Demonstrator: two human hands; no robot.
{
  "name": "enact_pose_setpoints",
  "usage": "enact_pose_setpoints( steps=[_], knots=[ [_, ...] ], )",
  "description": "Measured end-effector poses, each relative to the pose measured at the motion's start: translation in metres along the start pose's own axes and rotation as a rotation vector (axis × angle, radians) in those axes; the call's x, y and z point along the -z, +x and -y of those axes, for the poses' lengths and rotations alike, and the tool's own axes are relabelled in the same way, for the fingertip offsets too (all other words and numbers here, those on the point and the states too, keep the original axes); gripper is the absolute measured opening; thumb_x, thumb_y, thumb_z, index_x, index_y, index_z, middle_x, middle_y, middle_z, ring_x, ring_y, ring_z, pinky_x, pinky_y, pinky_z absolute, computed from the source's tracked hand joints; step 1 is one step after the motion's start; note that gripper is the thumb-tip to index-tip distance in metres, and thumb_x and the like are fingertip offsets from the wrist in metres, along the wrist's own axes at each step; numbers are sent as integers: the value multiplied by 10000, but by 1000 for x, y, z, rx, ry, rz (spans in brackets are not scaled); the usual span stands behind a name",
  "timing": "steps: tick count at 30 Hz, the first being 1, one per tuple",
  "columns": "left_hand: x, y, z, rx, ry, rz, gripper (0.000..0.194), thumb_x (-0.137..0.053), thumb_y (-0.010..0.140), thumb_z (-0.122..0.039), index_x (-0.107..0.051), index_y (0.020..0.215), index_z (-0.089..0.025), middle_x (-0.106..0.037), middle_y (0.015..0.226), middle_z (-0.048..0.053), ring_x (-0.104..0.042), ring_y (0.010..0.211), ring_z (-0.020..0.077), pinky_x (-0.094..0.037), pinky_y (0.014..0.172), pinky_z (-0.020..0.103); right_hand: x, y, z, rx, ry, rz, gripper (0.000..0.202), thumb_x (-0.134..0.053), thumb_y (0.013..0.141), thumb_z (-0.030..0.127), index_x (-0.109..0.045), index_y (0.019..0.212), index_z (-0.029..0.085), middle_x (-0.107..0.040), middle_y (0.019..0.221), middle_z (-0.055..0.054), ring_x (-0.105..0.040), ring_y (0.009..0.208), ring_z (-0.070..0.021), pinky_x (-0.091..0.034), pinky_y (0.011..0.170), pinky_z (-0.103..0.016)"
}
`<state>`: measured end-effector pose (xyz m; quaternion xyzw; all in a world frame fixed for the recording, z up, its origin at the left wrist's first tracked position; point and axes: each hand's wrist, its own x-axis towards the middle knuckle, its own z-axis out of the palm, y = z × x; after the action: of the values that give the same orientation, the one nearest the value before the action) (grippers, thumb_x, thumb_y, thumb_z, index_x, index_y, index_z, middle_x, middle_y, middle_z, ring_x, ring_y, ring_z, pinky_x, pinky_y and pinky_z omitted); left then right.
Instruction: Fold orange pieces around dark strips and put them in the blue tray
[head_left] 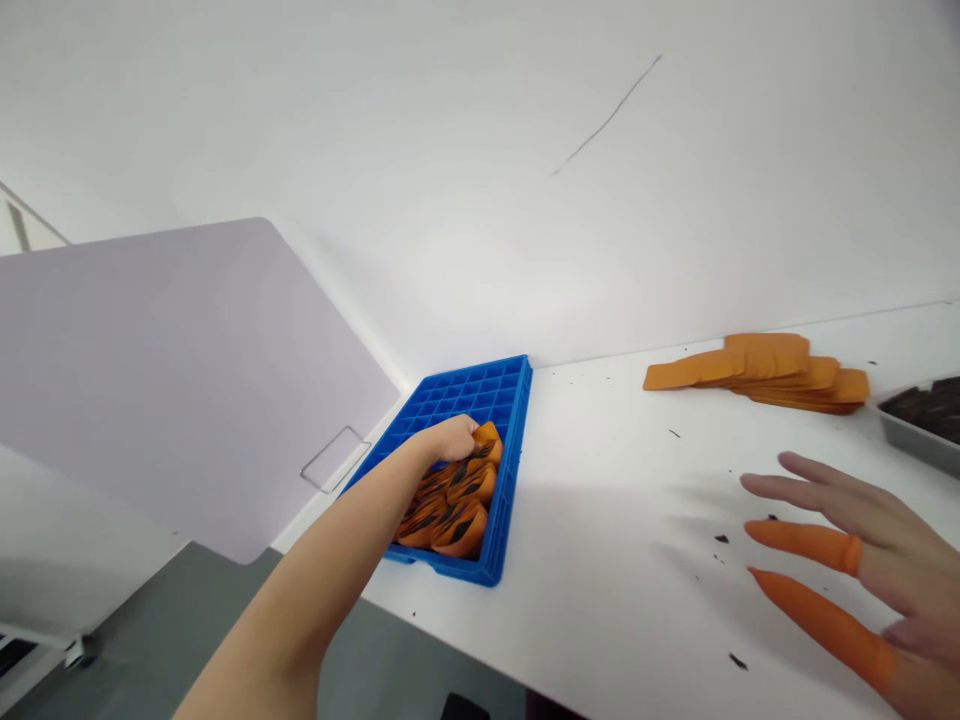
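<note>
My left hand (453, 438) reaches into a blue compartment crate (487, 570) on the table. Its fingers are closed on an orange packet (490, 434), at the end of a row beside the crate's right wall. Rows of orange packets with dark contents (459, 527) fill the near part of the crate. Over the right side of the table, my right hand (885, 560) is spread open with nothing in it. Orange finger cots (817, 615) cover its thumb and one finger. Beyond that hand lies a fanned stack of flat orange envelopes (780, 370).
A grey tray of dark pieces (926, 415) stands at the right edge. Dark crumbs (738, 661) are scattered on the white table (592, 560). A pale panel (187, 370) rises left of the crate, with a wire loop (334, 460) near it. A white wall backs the table.
</note>
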<state>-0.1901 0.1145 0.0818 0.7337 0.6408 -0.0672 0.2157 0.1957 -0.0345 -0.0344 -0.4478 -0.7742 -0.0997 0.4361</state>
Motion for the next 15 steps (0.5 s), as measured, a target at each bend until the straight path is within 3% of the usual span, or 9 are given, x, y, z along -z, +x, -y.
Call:
enact_pose_setpoints(
  steps=[7, 15],
  knots=[
    [0, -3, -3, -28, 22, 54, 184, -514, 744, -208, -676, 667, -163, -692, 694, 37, -608, 616, 176, -457, 584, 263, 0, 0, 1, -19, -14, -26, 251, -513, 795, 421, -588, 1026, 356, -549, 1240, 20, -481, 1197, -270, -543, 862, -442],
    [10, 1, 0, -82, -2, 130, 216, -616, 562, -74, -710, 730, -171, -719, 778, 19, -638, 738, 200, -490, 671, 273, 7, 10, 5, 17, -8, -16, 209, -487, 831, 427, -583, 985, 324, -589, 1164, 2, -468, 1207, -244, -560, 784, -407]
  ],
)
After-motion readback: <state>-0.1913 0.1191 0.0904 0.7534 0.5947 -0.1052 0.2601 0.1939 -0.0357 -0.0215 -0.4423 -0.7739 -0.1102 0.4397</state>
